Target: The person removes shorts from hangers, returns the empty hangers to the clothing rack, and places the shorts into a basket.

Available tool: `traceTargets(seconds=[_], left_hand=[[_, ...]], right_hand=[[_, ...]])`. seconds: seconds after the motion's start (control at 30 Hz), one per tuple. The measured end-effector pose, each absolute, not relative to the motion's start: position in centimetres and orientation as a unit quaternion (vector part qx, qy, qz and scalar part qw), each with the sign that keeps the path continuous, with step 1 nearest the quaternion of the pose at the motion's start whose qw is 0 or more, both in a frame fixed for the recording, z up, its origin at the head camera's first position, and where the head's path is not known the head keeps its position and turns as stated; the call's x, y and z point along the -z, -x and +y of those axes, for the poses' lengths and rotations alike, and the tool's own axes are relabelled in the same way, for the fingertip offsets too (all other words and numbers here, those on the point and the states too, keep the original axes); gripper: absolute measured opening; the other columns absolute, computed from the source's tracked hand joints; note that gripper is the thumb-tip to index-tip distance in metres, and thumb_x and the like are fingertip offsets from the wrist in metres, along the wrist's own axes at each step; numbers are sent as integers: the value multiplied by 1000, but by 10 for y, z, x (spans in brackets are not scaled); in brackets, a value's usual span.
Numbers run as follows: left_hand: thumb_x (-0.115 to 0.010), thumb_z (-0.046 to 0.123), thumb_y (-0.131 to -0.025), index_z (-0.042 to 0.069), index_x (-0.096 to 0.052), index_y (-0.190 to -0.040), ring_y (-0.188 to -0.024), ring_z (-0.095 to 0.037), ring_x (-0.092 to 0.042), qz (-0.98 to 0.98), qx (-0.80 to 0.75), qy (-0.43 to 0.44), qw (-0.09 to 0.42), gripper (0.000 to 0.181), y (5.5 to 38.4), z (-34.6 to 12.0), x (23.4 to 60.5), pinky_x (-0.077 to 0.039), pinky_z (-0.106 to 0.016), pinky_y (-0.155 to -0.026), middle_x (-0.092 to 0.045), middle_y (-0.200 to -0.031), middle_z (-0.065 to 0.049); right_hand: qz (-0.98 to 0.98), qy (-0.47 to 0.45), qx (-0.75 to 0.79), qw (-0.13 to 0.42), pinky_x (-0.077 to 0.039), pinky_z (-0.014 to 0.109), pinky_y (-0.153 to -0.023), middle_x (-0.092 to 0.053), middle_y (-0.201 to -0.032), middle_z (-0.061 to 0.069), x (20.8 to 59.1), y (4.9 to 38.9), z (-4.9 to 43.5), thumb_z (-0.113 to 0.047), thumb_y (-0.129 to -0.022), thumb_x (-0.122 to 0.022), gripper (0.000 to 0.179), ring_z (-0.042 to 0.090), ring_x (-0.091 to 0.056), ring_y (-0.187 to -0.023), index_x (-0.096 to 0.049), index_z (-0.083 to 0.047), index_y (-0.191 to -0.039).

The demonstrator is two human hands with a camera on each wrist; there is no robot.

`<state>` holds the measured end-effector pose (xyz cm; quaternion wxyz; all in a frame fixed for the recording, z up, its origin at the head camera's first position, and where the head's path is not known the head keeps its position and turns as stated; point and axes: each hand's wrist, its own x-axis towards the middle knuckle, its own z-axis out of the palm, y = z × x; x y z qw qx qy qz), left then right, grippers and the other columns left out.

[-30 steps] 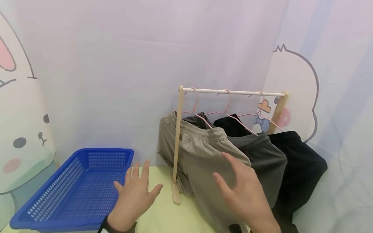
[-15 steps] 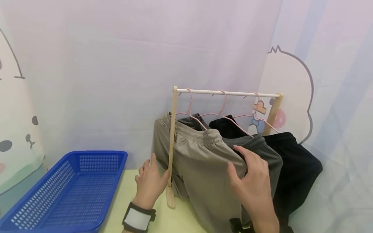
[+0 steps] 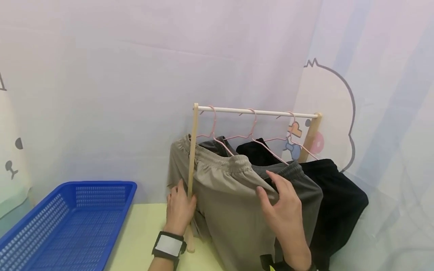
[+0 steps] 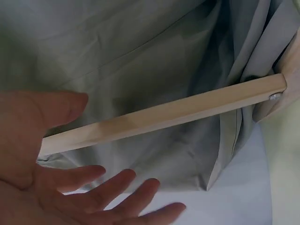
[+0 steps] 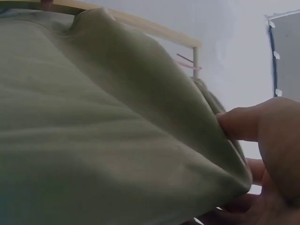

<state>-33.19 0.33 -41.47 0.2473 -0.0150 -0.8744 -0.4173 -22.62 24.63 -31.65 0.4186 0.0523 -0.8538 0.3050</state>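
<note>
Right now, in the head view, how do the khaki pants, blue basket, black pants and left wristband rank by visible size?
1. Khaki pants and blue basket: too alike to rank; both run off the frame.
2. Black pants, partly hidden behind other pants.
3. Left wristband, clearly smallest.

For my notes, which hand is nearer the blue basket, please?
Left: the left hand is right of the basket, by the wooden post; the right hand is farther right, by the beige pants.
</note>
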Motion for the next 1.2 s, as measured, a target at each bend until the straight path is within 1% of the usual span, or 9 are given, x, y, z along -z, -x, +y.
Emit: traceTargets(seconds=[0.1, 0.17, 0.3, 0.37, 0.47, 0.57, 0.73, 0.9, 1.2], left_hand=[[-73, 12, -96, -9, -46, -146, -113, -52, -60, -859, 438, 30, 263, 61, 337, 4, 420, -51, -61, -92, -59, -127, -34], [-72, 8, -96, -11, -52, -138, -105, -50, -65, -849, 448, 43, 277, 50, 341, 5, 424, -54, -59, -87, -64, -117, -32], [-68, 3, -98, -6, -60, -119, -85, -41, -68, -834, 468, 53, 289, 24, 347, 7, 428, -55, -53, -72, -68, -98, -25], [-66, 3, -99, -4, -61, -115, -79, -35, -66, -827, 478, 56, 290, 18, 350, 8, 427, -54, -49, -67, -68, -95, -21], [-65, 2, -100, -3, -61, -113, -75, -32, -64, -820, 488, 63, 292, 15, 354, 9, 425, -52, -46, -64, -67, -94, -19], [-65, 2, -100, -3, -61, -115, -77, -32, -65, -821, 490, 63, 288, 17, 356, 10, 424, -53, -45, -65, -68, -95, -19], [-66, 2, -99, -3, -62, -113, -77, -31, -65, -827, 484, 59, 280, 15, 356, 10, 426, -53, -44, -64, -68, -94, -18], [-66, 1, -99, -2, -61, -112, -77, -31, -65, -829, 480, 62, 281, 14, 356, 8, 427, -53, -44, -63, -68, -94, -17], [-66, 2, -99, -2, -62, -112, -73, -28, -63, -826, 488, 67, 275, 14, 359, 8, 428, -51, -41, -60, -67, -92, -17]], right_hand=[[-844, -69, -308, 434, -49, 57, -101, -67, -134, 15, 321, 231, 245, -16, -94, -79, 44, 35, -63, -123, -68, -12, -135], [-842, -75, -307, 437, -54, 53, -92, -70, -129, 12, 323, 233, 244, -18, -94, -78, 41, 32, -68, -112, -70, -13, -134], [-845, -84, -298, 436, -57, 47, -76, -76, -118, 9, 322, 235, 243, -23, -98, -75, 32, 24, -72, -92, -72, -15, -128], [-842, -91, -293, 443, -55, 44, -68, -78, -107, 8, 320, 236, 243, -22, -100, -72, 25, 21, -69, -79, -74, -15, -124], [-835, -97, -286, 460, -54, 41, -65, -77, -94, 6, 318, 239, 243, -20, -103, -67, 17, 16, -65, -71, -76, -13, -116], [-833, -93, -284, 466, -49, 35, -58, -70, -75, 1, 318, 239, 243, -19, -105, -64, 15, 12, -55, -61, -76, -12, -109], [-832, -76, -303, 459, -44, 30, -56, -57, -65, -4, 321, 237, 240, -19, -106, -62, 16, 11, -49, -57, -77, -13, -103], [-827, -65, -315, 461, -45, 30, -58, -67, -74, -1, 324, 237, 237, -20, -105, -63, 17, 13, -52, -63, -77, -13, -102], [-821, -45, -341, 456, -44, 29, -61, -64, -73, -2, 328, 237, 233, -20, -106, -62, 19, 13, -52, -65, -79, -14, -102]])
